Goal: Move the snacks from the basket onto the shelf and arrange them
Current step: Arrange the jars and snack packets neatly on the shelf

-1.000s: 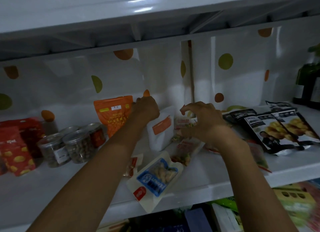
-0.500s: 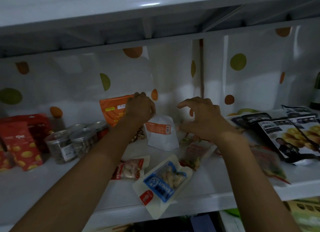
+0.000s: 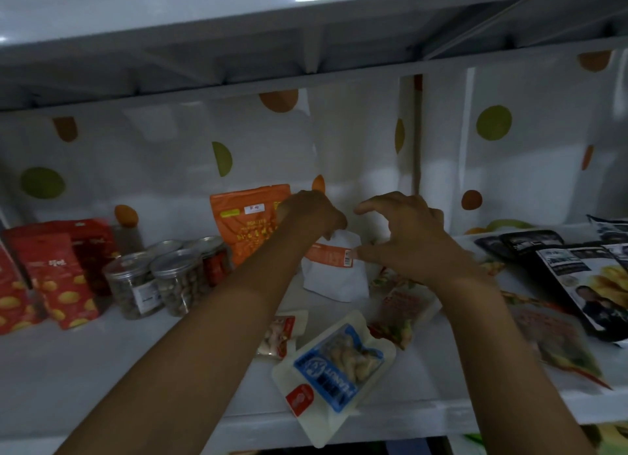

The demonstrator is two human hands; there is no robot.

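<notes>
White shelf (image 3: 102,380): left hand (image 3: 312,213) pinches the top of the white pouch (image 3: 334,274); right hand (image 3: 407,234), fingers spread, thumb touching its orange label.

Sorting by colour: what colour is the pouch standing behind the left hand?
Orange pouch, clearest in the head view.

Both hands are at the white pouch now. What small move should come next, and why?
Probably steady the white pouch upright beside the orange pouch, then let go. The left hand pinches its top; the right hand is open, thumb at its label. It stands nearly upright on the shelf, so only a small straightening seems needed.
</notes>
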